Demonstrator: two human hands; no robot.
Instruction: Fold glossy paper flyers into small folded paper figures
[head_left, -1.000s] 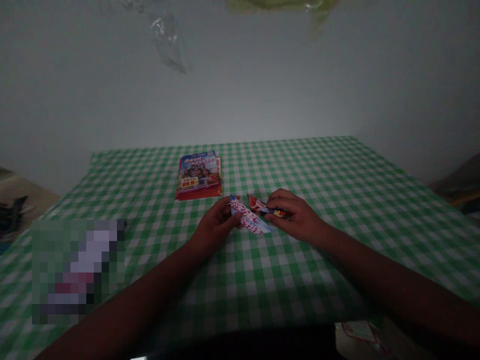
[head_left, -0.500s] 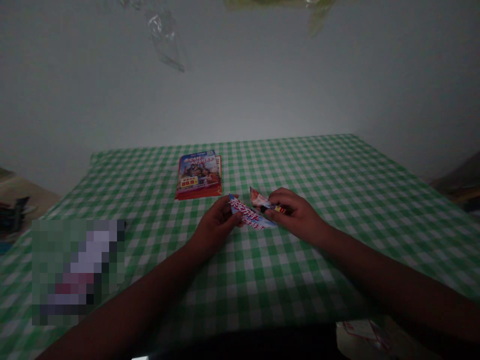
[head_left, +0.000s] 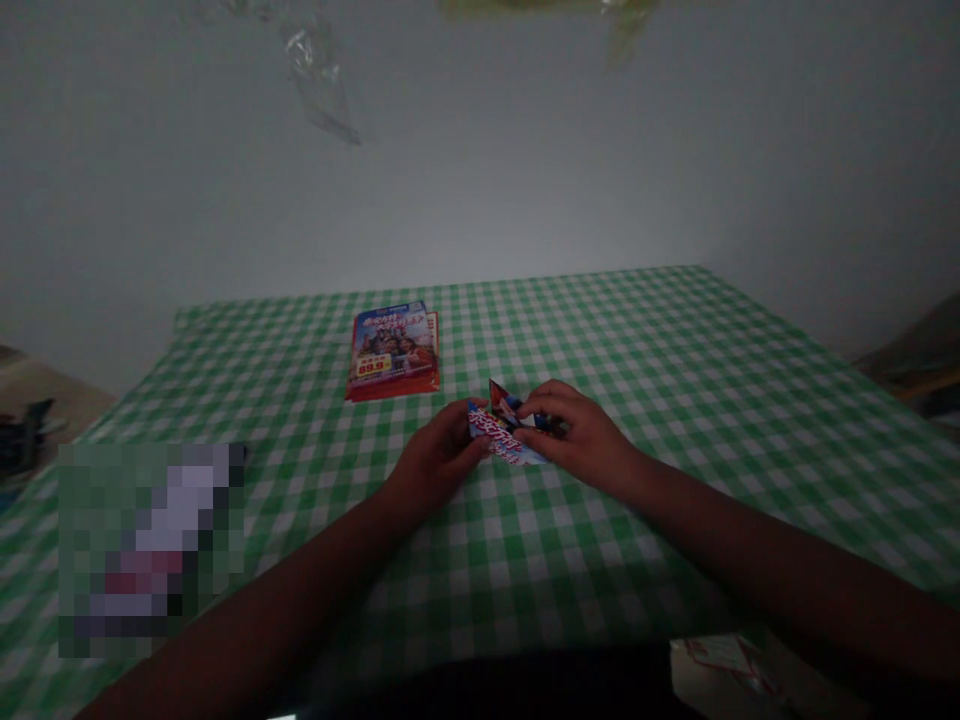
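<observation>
A small folded printed paper, blue, red and white, lies between both hands on the green checked tablecloth. My left hand pinches its left end with fingers closed. My right hand pinches a raised flap at its right side, fingers curled over the paper. The two hands nearly touch across the fold.
A stack of printed leaflets lies farther back on the table, left of centre. A blurred-out patch sits at the near left. A white wall rises behind the table. Scraps of paper show below the table's near right edge.
My right hand has moved left, folding the paper's right flap toward the left hand. The paper looks shorter and more compact. The left hand has barely shifted.
</observation>
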